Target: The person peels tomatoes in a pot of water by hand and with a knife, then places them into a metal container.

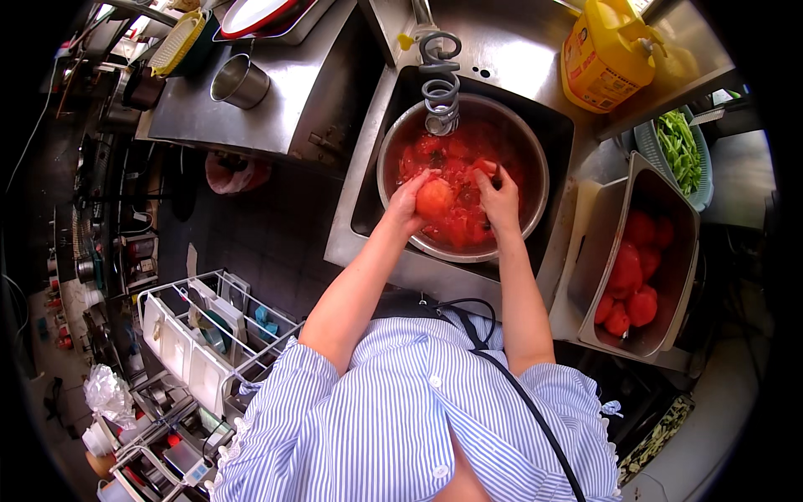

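Observation:
In my left hand (408,204) is a peeled-looking, orange-red tomato (434,199), cupped over a round stainless steel basin (544,182). My right hand (504,199) is over the basin's right half, fingers bent, with red tomato flesh or skin at the fingertips. A narrow dark shape shows between those fingers; whether it is a tool or a shadow I cannot tell. Red tomatoes and loose skins (461,223) fill the basin, wet and jumbled. The basin sits in a steel sink (370,213), beneath a coiled grey spray hose (441,81).
A deep steel pan (677,282) on the right holds several red tomatoes (627,273). Behind it is a colander (706,169) of cut green vegetables (679,150). A yellow jug (605,59) stands behind the sink. Leftward are a steel cup (241,81) and a white wire rack (219,276).

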Demonstrator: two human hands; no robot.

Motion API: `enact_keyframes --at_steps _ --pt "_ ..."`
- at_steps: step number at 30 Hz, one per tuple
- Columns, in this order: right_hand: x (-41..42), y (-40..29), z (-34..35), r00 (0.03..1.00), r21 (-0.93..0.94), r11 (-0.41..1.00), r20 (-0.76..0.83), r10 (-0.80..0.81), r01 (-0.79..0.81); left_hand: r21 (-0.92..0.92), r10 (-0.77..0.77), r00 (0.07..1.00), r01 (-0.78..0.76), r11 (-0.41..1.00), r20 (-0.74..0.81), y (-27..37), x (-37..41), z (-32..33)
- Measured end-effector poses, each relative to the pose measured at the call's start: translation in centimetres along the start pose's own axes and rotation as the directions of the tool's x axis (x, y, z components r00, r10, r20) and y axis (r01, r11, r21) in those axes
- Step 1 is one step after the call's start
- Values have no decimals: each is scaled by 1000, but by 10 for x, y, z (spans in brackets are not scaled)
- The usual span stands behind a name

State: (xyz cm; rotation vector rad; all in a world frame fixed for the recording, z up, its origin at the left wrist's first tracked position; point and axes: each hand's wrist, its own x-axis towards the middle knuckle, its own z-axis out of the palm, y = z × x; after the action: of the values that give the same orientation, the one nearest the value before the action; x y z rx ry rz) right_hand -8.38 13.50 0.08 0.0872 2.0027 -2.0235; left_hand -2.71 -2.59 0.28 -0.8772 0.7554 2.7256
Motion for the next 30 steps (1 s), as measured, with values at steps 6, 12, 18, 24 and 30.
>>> enact_keyframes --at_steps 6,12,18,24,30 --pt "-27 -4 6 785 102 846 444 432 -523 411 307 952 -276 869 -9 -5 8 10" --pt "-25 14 2 789 607 517 550 275 -604 680 491 796 -579 450 354 1 -6 48" --pt "-27 -7 7 863 563 758 505 0 -330 -2 -136 919 147 989 370 -9 -4 9" --pt "-28 -23 5 815 -368 731 335 -472 574 -216 -106 986 133 967 132 -16 -14 26" --pt "-42 -33 5 884 -519 728 383 -270 447 173 157 977 -131 976 -144 -27 5 12"
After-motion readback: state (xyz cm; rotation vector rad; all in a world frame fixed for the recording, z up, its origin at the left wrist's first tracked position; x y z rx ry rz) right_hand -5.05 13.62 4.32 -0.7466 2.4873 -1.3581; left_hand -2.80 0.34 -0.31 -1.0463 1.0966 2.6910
